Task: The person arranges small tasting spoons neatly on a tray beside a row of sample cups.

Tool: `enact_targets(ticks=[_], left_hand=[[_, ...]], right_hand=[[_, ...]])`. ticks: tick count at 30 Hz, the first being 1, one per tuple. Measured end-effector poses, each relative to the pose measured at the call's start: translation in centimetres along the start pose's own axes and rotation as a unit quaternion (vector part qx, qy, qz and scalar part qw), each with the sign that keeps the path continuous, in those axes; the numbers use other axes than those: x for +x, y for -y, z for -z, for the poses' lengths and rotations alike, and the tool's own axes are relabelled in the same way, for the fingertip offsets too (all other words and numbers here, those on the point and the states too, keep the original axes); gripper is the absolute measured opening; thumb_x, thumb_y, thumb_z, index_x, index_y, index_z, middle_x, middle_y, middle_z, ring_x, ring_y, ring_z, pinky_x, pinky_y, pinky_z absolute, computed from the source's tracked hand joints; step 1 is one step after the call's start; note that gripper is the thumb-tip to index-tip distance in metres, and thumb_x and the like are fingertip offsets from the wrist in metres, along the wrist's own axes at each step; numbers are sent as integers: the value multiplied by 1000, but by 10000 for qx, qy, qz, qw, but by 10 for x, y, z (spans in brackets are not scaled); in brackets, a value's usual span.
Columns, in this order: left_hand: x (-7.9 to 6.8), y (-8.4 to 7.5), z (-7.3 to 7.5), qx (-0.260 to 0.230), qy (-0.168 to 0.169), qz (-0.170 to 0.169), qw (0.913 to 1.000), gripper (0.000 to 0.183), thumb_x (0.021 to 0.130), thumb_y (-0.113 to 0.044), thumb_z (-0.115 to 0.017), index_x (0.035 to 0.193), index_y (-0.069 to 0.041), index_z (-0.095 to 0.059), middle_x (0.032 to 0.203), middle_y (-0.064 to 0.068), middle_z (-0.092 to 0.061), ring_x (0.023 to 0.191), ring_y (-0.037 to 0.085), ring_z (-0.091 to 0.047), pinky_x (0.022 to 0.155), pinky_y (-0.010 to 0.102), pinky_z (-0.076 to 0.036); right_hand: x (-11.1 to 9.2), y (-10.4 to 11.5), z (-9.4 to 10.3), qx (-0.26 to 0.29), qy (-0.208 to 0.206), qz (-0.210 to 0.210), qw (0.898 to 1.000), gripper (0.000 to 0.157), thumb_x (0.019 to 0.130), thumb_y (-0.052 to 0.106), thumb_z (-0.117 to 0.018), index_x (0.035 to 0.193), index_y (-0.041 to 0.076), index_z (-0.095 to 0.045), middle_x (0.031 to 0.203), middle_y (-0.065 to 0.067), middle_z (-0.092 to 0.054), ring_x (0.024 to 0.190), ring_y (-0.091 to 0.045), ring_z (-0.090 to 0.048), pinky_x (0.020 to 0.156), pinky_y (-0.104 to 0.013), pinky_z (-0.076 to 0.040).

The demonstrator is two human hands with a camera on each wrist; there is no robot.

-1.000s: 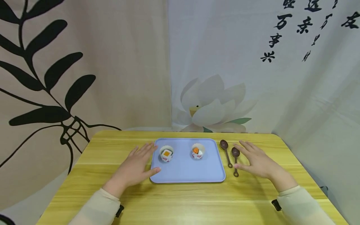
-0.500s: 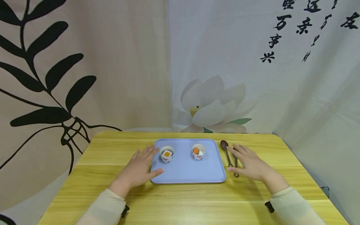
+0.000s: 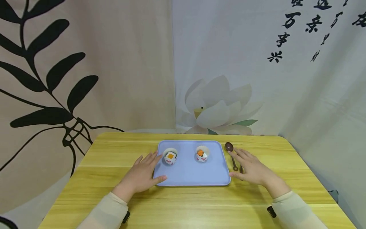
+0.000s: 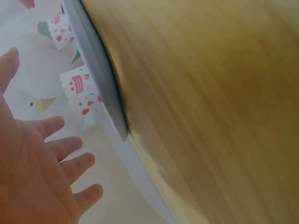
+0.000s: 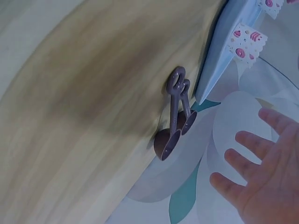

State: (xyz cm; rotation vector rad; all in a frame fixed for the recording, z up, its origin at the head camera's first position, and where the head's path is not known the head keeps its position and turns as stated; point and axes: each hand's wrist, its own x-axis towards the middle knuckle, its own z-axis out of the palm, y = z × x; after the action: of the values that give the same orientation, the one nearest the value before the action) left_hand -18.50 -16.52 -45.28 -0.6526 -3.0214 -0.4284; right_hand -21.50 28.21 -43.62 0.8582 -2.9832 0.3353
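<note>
My left hand (image 3: pixel 140 176), fingers spread and holding nothing, hovers over the left edge of a pale blue tray (image 3: pixel 194 178). Two small paper cups with pink patterns stand upright on that tray. The left cup (image 3: pixel 170 162) contains a white square piece with an orange-yellow middle; in the right cup (image 3: pixel 202 159) are an orange piece and something white. Fingers apart, my right hand (image 3: pixel 253 169) is raised near the tray's right edge, over two brown spoons. One spoon (image 5: pixel 174 114) is mostly hidden by this hand in the head view; the other spoon (image 3: pixel 229 147) lies nearer the tray.
Everything rests on a yellow wood-grain table (image 3: pixel 183 206). Behind it hangs a pale curtain (image 3: pixel 137 63) printed with dark leaves, a white lotus and black characters. Dark bands (image 3: pixel 271 212) show at both cuffs.
My right hand has moved left toward the tray, covering more of the nearer spoon. My left hand has shifted slightly right over the tray edge. The tray, cups and spoons stay in place.
</note>
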Motion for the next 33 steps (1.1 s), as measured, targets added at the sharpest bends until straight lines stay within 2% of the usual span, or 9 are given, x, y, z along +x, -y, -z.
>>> enact_targets(ticks=[10,21,25,33], left_hand=[[-1,4,-8,-5,250,57,9997,90,92,-68,-55,156,-8,-35,161,18,-28,148,40,-26,117,62,-17],[2,3,-5,22,535,83,9985,90,92,-67,-55,155,-7,-37,161,20,-29,147,42,-26,117,62,-17],[2,3,-5,-23,594,107,9982,90,91,-68,-56,155,-6,-37,161,20,-28,147,42,-25,117,63,-16],[3,7,-8,-30,697,111,9975,92,90,-69,-56,155,-7,-37,161,21,-27,147,43,-27,116,63,-18]], right_hand=[[0,4,-9,-150,109,96,9998,89,91,66,-59,156,10,-36,160,-21,-31,143,-49,-29,110,-68,-27],[3,10,-17,-171,178,320,9992,87,91,63,-60,154,6,-39,158,-23,-33,142,-48,-32,110,-66,-29],[3,11,-19,-210,199,329,9990,87,91,63,-61,153,6,-40,157,-24,-34,142,-49,-32,110,-66,-29],[5,15,-24,-31,493,200,9986,89,89,64,-62,155,10,-38,159,-21,-33,144,-46,-28,111,-67,-27]])
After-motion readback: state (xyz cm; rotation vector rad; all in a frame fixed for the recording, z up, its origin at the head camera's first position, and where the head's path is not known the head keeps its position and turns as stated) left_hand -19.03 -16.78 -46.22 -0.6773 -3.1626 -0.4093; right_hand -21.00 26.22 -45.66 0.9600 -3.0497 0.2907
